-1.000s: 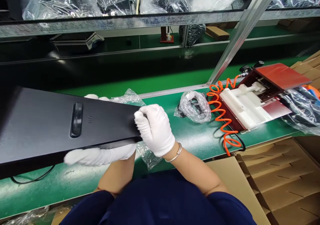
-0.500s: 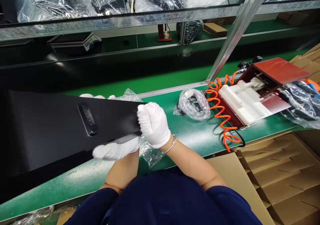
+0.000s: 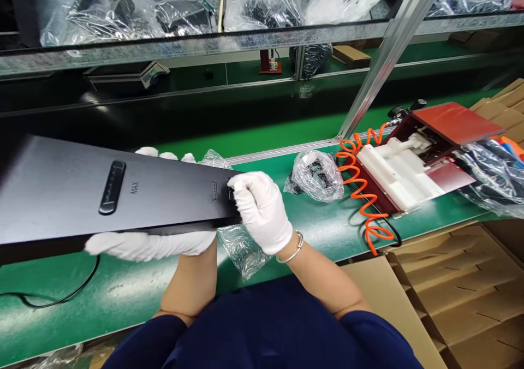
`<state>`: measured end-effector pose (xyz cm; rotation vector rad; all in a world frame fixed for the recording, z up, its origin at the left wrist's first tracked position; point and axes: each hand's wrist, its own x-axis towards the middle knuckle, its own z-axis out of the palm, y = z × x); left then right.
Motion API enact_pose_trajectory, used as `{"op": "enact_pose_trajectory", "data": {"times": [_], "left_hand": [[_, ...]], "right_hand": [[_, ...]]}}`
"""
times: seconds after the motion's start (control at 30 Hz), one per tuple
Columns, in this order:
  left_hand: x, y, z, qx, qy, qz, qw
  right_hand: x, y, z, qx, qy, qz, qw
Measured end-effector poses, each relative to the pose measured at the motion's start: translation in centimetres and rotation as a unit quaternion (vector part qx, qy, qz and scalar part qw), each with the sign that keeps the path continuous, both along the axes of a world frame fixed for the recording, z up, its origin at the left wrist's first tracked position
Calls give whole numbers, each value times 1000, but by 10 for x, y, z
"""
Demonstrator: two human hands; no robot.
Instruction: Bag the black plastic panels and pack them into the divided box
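A long black housing (image 3: pixel 176 194) with a raised oval part and the word MAX on its face is held above the green bench, tapering to the right. My left hand (image 3: pixel 151 244), in a white glove, supports it from beneath, thumb along the near edge and fingertips showing past the far edge. My right hand (image 3: pixel 262 210), gloved too, has its fingers curled at the narrow right end, beside a small dark slot; the fingertips are pressed on that end. A black cable (image 3: pixel 61 302) hangs below the housing at the left.
A red and white fixture (image 3: pixel 409 161) with a coiled orange hose (image 3: pixel 360 186) stands on the right. A bagged part (image 3: pixel 317 175) and clear plastic film (image 3: pixel 245 251) lie on the bench (image 3: pixel 319 227). A metal post (image 3: pixel 380 63) rises behind; cardboard boxes (image 3: pixel 462 281) sit lower right.
The black housing has turned its face more upward, showing the MAX marking and end slot. My left hand has slid left along it; my right hand has shifted slightly right. The cable has come into view.
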<state>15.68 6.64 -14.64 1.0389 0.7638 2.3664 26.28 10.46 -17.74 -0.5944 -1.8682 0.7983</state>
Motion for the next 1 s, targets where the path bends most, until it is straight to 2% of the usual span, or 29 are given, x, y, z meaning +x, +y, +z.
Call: {"op": "enact_pose_trajectory", "data": {"times": [0.13,0.27,0.33,0.43,0.5,0.53,0.6,0.7,0.8,0.87,0.93,0.97,1.0], "left_hand": [[9,3,-4,50,23,93,994],[15,5,-4,53,13,102,993],[15,7,-3,39,17,91,995],[5,11,-3,13,6,57,998],[-8,12,-7,-2,-13,8,1000],[-16,12,-11,-21,-24,-39,999],[-31,9,-23,-91,-46,-184,978],[-47,4,-45,-206,-52,-403,890],[-50,4,-62,-273,-8,-546,792],[-44,9,-69,-318,35,-628,710],[-32,16,-72,-352,92,-707,607],[-24,20,-74,-363,124,-738,555],[-14,23,-77,-373,148,-755,518]], "right_hand": [[-14,-3,-3,26,-77,-39,996],[-20,1,-10,34,-93,-33,995],[-16,7,-12,14,-73,-17,997],[5,19,-10,-70,40,14,997],[26,28,-6,-129,128,-1,983],[38,32,-3,-141,159,-21,977],[63,40,6,-122,182,-66,973],[99,50,22,-14,155,-130,979],[133,59,35,52,75,-171,981],[155,62,41,18,24,-160,987],[177,59,42,-49,-13,-127,991],[189,55,41,-82,-29,-114,990],[200,49,39,-106,-37,-117,987]]}}
